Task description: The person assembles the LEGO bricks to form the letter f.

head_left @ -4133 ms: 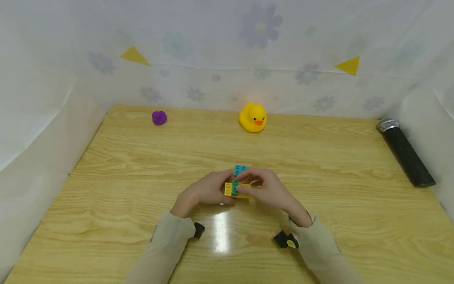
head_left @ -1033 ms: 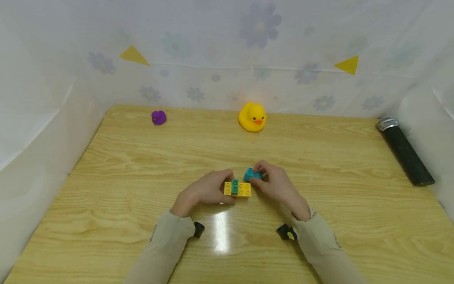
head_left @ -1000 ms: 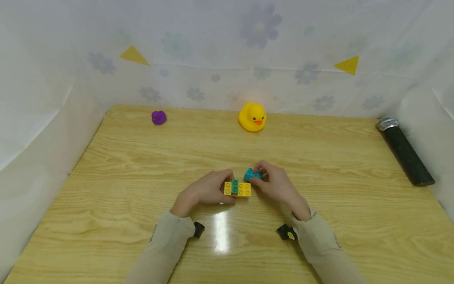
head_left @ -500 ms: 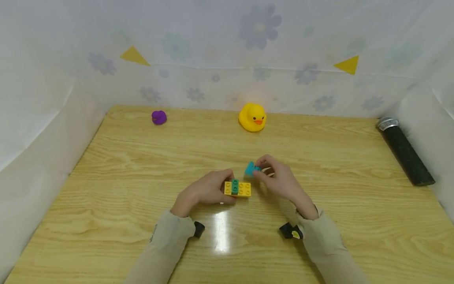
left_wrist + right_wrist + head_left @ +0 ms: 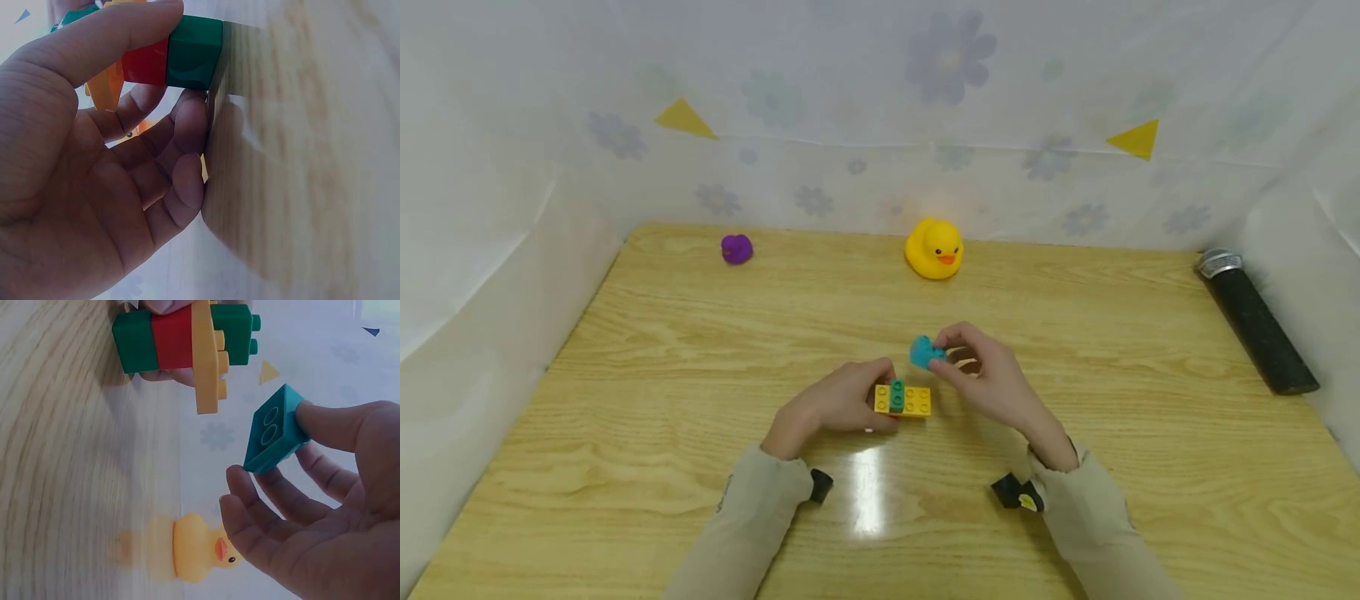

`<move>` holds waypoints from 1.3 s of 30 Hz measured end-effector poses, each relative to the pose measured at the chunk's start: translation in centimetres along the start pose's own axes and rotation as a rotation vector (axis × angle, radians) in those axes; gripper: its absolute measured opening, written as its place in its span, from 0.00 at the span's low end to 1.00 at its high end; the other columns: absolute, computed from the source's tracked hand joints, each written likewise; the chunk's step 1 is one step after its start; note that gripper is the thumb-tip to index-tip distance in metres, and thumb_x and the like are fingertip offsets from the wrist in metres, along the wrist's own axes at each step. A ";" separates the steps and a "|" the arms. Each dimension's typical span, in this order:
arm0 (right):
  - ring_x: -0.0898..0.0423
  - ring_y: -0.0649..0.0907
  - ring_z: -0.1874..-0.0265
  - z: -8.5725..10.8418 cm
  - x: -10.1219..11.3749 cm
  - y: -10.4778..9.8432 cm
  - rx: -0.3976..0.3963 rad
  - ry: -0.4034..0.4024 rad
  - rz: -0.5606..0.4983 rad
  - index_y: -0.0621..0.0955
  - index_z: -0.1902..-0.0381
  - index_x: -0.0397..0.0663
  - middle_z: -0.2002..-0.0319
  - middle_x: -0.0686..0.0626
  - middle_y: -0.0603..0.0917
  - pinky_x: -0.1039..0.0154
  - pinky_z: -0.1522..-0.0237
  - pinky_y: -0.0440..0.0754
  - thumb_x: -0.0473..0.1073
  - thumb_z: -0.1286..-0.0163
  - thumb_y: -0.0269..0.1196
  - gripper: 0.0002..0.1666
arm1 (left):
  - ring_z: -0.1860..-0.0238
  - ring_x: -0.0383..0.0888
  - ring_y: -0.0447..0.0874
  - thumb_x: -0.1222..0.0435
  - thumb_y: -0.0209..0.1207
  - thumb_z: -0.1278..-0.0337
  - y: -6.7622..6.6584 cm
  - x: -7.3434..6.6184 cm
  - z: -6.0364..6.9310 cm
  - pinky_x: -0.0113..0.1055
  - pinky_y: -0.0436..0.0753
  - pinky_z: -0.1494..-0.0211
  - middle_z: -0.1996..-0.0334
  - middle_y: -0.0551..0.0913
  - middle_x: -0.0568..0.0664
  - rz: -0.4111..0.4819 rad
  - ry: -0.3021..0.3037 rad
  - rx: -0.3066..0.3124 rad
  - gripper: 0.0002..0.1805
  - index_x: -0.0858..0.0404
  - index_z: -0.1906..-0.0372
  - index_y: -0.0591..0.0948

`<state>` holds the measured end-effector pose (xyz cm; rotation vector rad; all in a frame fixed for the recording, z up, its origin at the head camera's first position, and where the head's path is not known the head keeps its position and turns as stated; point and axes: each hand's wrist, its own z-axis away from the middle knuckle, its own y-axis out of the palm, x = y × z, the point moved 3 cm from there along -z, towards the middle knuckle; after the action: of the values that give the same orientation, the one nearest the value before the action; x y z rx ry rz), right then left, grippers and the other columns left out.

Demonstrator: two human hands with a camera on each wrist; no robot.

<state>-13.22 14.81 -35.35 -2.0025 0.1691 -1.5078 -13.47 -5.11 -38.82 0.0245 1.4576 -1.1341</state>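
Observation:
My left hand grips a small stack of toy building bricks standing on the table. From the bottom it has a green brick, a red brick, a wider yellow brick and a small green brick on top. Bare yellow studs show on both sides of that top brick. To the right and slightly behind, my right hand pinches a blue brick between thumb and fingers. In the right wrist view the blue brick is tilted, its hollow underside facing the stack, apart from it.
A yellow rubber duck and a small purple duck sit at the back of the wooden table. A black microphone lies along the right edge. A white flowered curtain hangs behind.
My right hand has left the stack's green top brick, taken hold of the blue brick behind it, then lifted and turned it. My left hand stays on the stack.

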 end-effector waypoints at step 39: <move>0.56 0.81 0.66 0.7 2.6 1.2 0.095 -0.187 0.076 0.79 0.64 0.50 0.65 0.56 0.82 0.52 0.66 0.79 0.34 0.42 0.70 0.12 | 0.73 0.40 0.73 0.61 0.70 0.50 0.1 0.1 -0.1 0.33 0.74 0.68 0.68 0.78 0.43 0.011 -0.014 0.002 0.19 0.56 0.59 0.72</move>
<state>-11.38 12.97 -33.97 -2.0245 0.0935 -1.2507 -13.45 -5.04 -38.96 0.0260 1.4424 -1.1242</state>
